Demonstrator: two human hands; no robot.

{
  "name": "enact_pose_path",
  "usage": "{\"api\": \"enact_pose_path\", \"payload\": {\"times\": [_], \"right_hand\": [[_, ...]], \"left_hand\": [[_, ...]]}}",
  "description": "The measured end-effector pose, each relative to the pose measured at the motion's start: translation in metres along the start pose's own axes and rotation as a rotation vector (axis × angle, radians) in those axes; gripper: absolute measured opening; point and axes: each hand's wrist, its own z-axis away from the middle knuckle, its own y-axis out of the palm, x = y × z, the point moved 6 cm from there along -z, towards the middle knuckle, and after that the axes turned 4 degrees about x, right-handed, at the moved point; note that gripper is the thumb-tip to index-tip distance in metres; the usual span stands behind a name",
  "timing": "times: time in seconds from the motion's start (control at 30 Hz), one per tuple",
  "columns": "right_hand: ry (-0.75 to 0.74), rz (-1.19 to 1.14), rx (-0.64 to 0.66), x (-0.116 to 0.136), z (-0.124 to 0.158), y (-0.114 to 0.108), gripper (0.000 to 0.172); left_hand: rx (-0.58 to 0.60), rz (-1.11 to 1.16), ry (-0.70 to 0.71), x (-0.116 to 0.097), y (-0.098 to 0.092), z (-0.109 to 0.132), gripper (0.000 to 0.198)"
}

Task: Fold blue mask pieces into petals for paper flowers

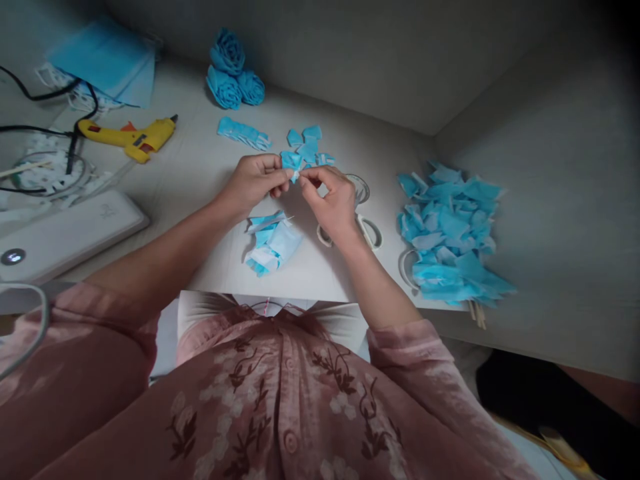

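Observation:
A small light-blue fabric petal point(291, 161) with a white lower tip is held between my two hands over the middle of the table. My left hand point(261, 177) pinches it from the left, thumb in front. From the right, my right hand point(331, 193) pinches at its white tip with thumb and forefinger. Just beyond the fingers lie several loose blue petals point(311, 143), and a layered row of blue pieces point(243, 133) is behind my left hand. Nearer me rest cut blue and white scraps point(273, 243). Scissors point(371, 232) lie partly hidden beneath my right hand.
Three blue rolled fabric roses point(227, 53) stand at the back. Blue face masks point(103, 60), a yellow glue gun point(145, 139) and a white power bank point(75, 233) with cables are at left. To the right is a large heap of blue petals point(450, 227) beside a tape roll point(407, 272).

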Motion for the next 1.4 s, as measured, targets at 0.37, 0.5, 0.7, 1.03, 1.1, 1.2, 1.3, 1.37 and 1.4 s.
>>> {"api": "enact_pose_path", "payload": {"times": [0.37, 0.5, 0.7, 1.03, 1.1, 1.2, 1.3, 1.37, 1.4], "right_hand": [[-0.009, 0.119, -0.025, 0.0057, 0.0024, -0.0045, 0.021], [-0.015, 0.138, -0.020, 0.0066, 0.0025, -0.0044, 0.021], [0.002, 0.135, -0.009, 0.0057, 0.0024, -0.0032, 0.021], [0.002, 0.103, 0.004, 0.0084, 0.0020, -0.0019, 0.019], [0.007, 0.086, 0.012, 0.0081, 0.0014, -0.0014, 0.020], [0.017, 0.044, 0.028, 0.0060, 0.0003, 0.0002, 0.020], [0.026, -0.033, 0.027, 0.0023, -0.0005, 0.0019, 0.021], [0.033, -0.077, 0.019, -0.0001, -0.0006, 0.0025, 0.022], [0.037, -0.089, 0.016, -0.0010, -0.0005, 0.0026, 0.022]], "left_hand": [[0.015, -0.048, 0.044, -0.0018, 0.0024, 0.0010, 0.026], [0.034, -0.051, 0.044, -0.0017, 0.0032, 0.0015, 0.025], [0.043, -0.070, 0.041, -0.0028, 0.0038, 0.0023, 0.024], [-0.001, -0.075, 0.028, -0.0001, 0.0019, 0.0009, 0.026], [-0.006, -0.060, 0.018, 0.0012, 0.0022, 0.0000, 0.028], [-0.007, -0.043, 0.007, 0.0029, 0.0021, -0.0013, 0.029], [-0.007, -0.054, 0.010, 0.0027, 0.0011, -0.0013, 0.027], [-0.006, -0.058, 0.008, 0.0020, 0.0006, -0.0003, 0.027], [-0.003, -0.060, 0.009, 0.0015, 0.0006, 0.0003, 0.027]]}}
